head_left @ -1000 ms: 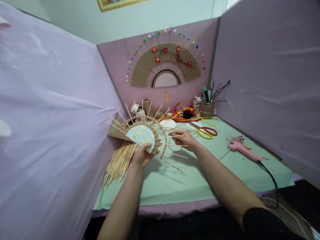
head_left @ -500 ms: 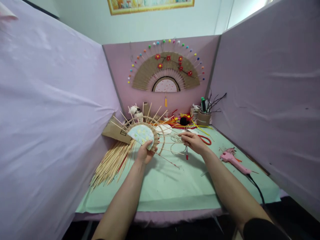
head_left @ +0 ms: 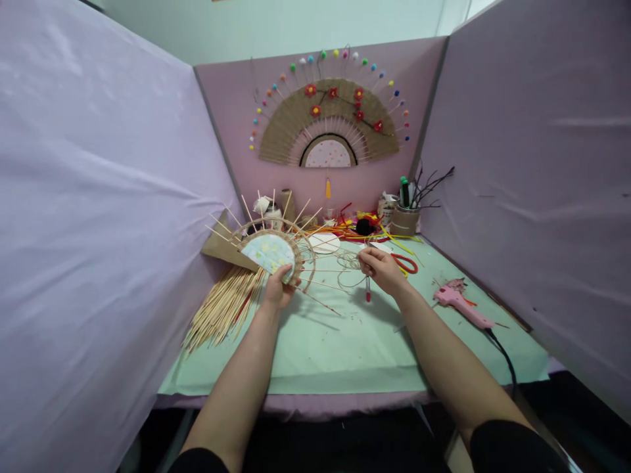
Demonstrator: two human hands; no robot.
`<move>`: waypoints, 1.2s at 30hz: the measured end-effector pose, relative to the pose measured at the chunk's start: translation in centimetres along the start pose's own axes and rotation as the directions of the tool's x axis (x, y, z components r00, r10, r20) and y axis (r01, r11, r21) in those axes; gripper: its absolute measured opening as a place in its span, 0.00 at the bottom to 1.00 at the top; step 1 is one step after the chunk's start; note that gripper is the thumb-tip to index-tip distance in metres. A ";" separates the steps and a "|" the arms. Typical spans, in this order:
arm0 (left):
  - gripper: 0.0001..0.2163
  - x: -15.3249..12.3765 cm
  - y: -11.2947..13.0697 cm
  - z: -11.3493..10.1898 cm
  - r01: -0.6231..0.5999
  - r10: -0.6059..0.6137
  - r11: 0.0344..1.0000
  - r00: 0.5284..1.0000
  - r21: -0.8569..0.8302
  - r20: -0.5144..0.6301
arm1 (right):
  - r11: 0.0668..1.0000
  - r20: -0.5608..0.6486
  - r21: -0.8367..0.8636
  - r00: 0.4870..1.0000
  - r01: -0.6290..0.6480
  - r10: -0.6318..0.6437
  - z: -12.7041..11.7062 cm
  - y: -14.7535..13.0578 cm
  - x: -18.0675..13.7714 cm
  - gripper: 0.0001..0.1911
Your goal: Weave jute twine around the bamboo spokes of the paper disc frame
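My left hand [head_left: 280, 288] is closed on the lower right corner of a half-round fan [head_left: 269, 252], thumb on its pale blue, yellow-patterned face. Thin sticks fan out from its woven brown rim, and an outer ring of twine runs across them. Right of the fan, my right hand [head_left: 378, 268] pinches a strand of thin twine [head_left: 348, 261], apart from the stick tips. Loose loops of that twine hang or lie between the fan and my fingers; which, I cannot tell. Below the right hand lies a pen [head_left: 367, 290] with a red end.
Red-handled scissors [head_left: 407, 264] lie beyond my right hand. A pink glue gun [head_left: 463, 306] with a black cord is at right. At left lies a pile of sticks [head_left: 224, 309] by folded cardboard [head_left: 229, 246]. A finished fan [head_left: 328, 121] hangs on the back panel.
The fan and my left hand have shifted left, widening the gap to my right hand, which still pinches the twine. The camera view has tilted down slightly.
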State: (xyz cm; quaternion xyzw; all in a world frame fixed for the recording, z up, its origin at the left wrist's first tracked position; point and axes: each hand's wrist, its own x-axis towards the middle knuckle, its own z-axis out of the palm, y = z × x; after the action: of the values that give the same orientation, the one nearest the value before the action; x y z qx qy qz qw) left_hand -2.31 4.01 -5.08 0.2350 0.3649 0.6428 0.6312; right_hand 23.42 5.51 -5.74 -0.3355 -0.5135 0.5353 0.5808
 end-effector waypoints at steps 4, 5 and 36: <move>0.07 -0.2 0.1 0.1 -0.022 0.022 1.000 1.000 -0.012 0.000 | 0.992 0.114 -0.107 0.991 -0.060 0.072 0.3 -0.1 -0.5 0.16; 0.07 -0.3 0.1 0.1 -0.026 0.026 1.000 1.000 -0.016 0.006 | 0.990 0.137 -0.122 0.986 -0.076 0.093 0.3 -0.1 -0.6 0.15; 0.19 -1.7 -2.1 0.8 -0.038 0.019 0.998 0.942 0.050 0.334 | 0.924 0.409 -0.379 0.886 -0.053 0.219 4.0 2.3 -2.5 0.16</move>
State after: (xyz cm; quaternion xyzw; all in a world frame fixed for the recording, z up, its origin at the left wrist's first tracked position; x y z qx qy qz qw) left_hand -0.19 2.36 -5.94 0.3632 0.2670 0.5925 0.6676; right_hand 19.20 2.95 -7.46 -0.3399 -0.6956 0.5353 0.3377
